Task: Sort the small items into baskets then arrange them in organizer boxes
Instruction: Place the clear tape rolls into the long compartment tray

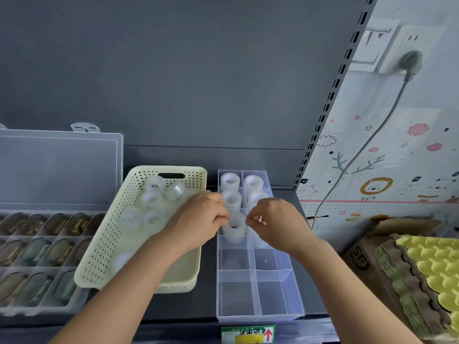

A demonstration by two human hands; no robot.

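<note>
Left hand [198, 217] pinches a white roll [234, 232] standing in the clear box's [218, 281] third left cell. Right hand [273, 222] curls at the roll's other edge; I cannot tell whether it grips. It hides most of the cell beside it. Four rolls [230, 181] fill the cells behind. A tilted basket [104, 244] of loose rolls [151, 198] leans just left; egg trays [432, 264] sit right

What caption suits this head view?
Left hand and right hand hold a tape roll in the clear organizer box beside the cream basket.
</note>
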